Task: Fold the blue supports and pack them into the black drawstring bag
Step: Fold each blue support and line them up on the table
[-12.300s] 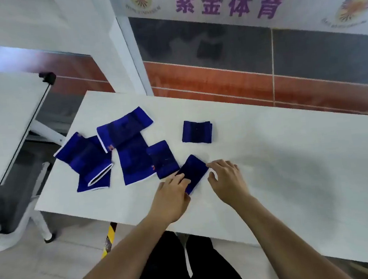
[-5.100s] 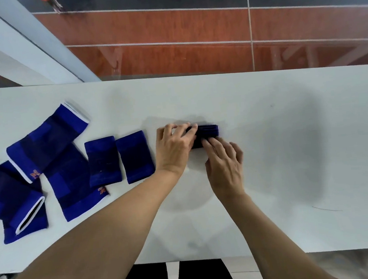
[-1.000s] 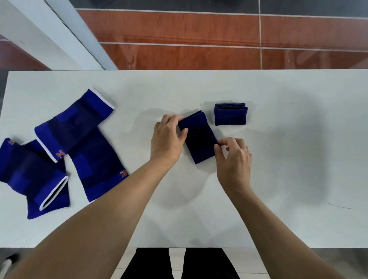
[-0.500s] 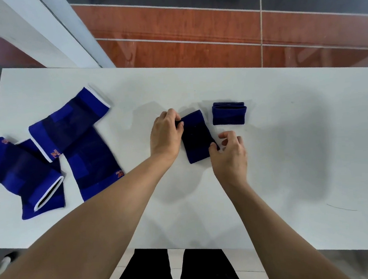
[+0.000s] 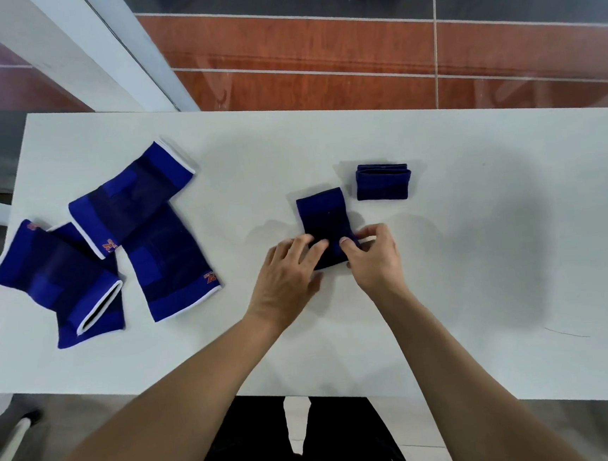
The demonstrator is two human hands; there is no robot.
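A small dark blue support (image 5: 325, 215) lies flat at the middle of the white table (image 5: 481, 251). My left hand (image 5: 286, 274) and my right hand (image 5: 372, 255) both pinch its near end, fingers on the fabric. A folded blue support (image 5: 383, 181) sits just beyond it to the right. Several larger blue supports with white trim lie unfolded at the left: one long one (image 5: 132, 197) across another (image 5: 173, 263), and an overlapping pair (image 5: 57, 279) near the table's left edge. No black drawstring bag is in view.
The table's near edge runs above my dark trousers (image 5: 296, 448). Beyond the far edge is a red and grey tiled wall (image 5: 317, 63). A white frame (image 5: 114, 52) slants at the upper left. White chair or stand parts (image 5: 4, 440) show at the lower left.
My left hand moved from the far left corner of the small support down to its near end, beside my right hand. The support now lies straighter on the table.
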